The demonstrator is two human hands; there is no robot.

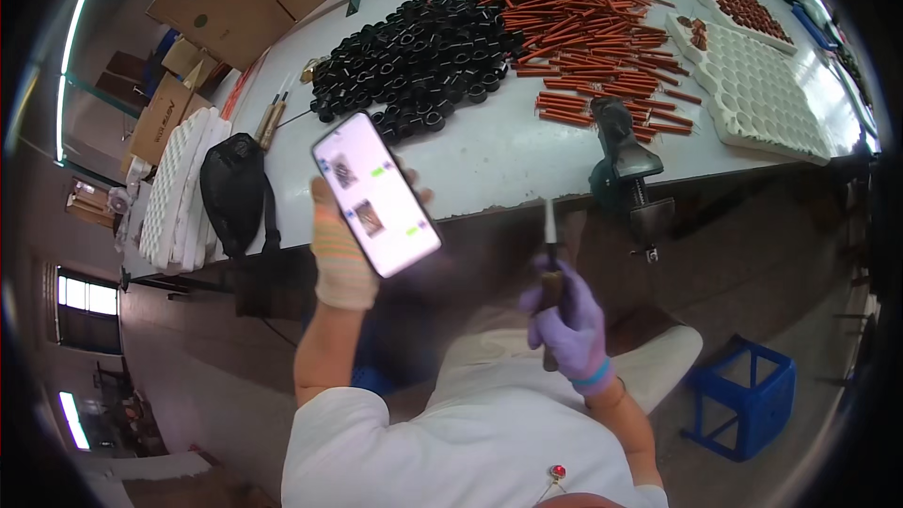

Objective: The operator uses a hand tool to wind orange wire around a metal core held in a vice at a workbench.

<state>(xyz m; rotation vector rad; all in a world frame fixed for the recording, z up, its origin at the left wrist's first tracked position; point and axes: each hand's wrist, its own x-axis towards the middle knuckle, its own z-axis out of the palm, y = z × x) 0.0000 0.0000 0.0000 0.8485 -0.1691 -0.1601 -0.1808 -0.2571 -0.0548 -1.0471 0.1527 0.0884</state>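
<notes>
My left hand (340, 254), in a pale striped glove with bare fingertips, holds a smartphone (378, 196) tilted in front of the table edge. Its lit screen shows small pictures and green bubbles. In a purple glove, my right hand (572, 325) is closed round the brown handle of a knife-like tool (550, 226), its narrow pale blade pointing up toward the table. Black ring-shaped parts (423, 61) lie heaped beyond the phone. To their right spreads a pile of orange-brown rods (583, 19) with thin wire ends. A dark bench vise (625, 155) is at the front edge, right of the tool.
White foam trays (762, 99) lie at the right, one filled with brown pieces (738, 5). A black pouch (233, 193), stacked foam trays (174, 198) and wooden-handled tools (273, 120) are at the left. Cardboard boxes (245, 0) stand behind. A blue stool (748, 395) is on the floor.
</notes>
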